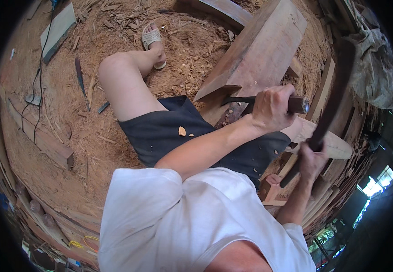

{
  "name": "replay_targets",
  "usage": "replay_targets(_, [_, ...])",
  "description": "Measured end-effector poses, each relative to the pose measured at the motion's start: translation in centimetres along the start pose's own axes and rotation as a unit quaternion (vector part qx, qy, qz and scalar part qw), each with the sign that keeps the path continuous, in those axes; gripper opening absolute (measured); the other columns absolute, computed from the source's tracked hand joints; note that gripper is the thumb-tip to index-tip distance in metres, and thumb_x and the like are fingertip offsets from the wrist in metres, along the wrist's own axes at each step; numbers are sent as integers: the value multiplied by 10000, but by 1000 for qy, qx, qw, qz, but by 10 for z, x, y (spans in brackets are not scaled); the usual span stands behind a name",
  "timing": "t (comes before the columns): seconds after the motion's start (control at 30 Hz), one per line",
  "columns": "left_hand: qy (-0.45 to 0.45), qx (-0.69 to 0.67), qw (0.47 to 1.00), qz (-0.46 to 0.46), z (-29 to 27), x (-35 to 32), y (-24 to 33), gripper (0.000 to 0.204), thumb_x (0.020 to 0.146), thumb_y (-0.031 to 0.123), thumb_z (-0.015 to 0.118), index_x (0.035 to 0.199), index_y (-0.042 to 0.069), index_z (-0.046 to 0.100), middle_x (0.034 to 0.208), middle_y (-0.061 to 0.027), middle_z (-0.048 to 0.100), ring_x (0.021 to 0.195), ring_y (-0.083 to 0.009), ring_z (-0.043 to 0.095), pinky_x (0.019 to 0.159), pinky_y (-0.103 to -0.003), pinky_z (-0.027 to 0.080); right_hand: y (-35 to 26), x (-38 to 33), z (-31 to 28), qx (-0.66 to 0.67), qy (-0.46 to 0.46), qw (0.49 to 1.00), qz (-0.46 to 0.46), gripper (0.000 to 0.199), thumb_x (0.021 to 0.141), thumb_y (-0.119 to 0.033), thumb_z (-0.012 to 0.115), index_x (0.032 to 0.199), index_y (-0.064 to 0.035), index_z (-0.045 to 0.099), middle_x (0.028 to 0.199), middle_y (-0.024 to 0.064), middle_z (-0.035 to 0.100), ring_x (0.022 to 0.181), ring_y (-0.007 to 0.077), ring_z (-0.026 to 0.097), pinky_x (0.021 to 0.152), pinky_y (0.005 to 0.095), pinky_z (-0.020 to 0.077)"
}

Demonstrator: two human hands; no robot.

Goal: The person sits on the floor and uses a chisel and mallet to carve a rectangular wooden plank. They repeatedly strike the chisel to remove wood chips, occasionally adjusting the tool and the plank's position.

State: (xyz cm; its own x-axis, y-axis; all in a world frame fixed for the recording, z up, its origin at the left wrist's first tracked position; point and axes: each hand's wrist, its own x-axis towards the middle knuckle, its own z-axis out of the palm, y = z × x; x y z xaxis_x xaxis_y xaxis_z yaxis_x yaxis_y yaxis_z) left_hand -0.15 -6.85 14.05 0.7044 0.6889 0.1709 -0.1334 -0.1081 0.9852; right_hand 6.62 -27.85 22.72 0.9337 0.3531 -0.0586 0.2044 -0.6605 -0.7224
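Note:
My left hand (273,108) is wrapped around the handle of a chisel (239,99). The chisel lies nearly level, its metal tip at a notch cut in a thick reddish timber beam (266,50); the end of its dark handle sticks out to the right of my fist. In my right hand (312,161) is a long, dark, slightly curved club-like mallet (334,97), raised at the right and somewhat blurred. Its upper part stands apart from the chisel handle, and the lower end of its grip shows below my hand. Both hands are closed.
Wood chips (185,75) and sawdust cover the ground. A squared timber (47,136) and a pale slab (58,31) lie at left, with a black cable (40,77) nearby. At right are a plastic sheet (378,68) and stacked boards. My bent leg (126,84) is left of the beam.

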Motion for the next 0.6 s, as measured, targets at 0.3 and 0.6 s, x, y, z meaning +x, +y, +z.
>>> replay_targets(0.3, [55,-6,997,-52,-1,10,-47,191,736,192,771,884,111,682,781,-158,698,782,-404,698,660,-491,551,-94,15,28,-226,25,970,-84,386,784,38,691,1156,-7,601,870,59,626,744,137,589,688,273,492])
replay_targets(0.6, [31,19,993,-115,-9,1,-77,102,735,168,691,822,129,656,709,-171,678,716,-423,688,662,-517,551,-97,17,70,-210,-141,966,-45,377,714,16,636,1088,-16,604,811,1,515,725,120,483,665,274,424])
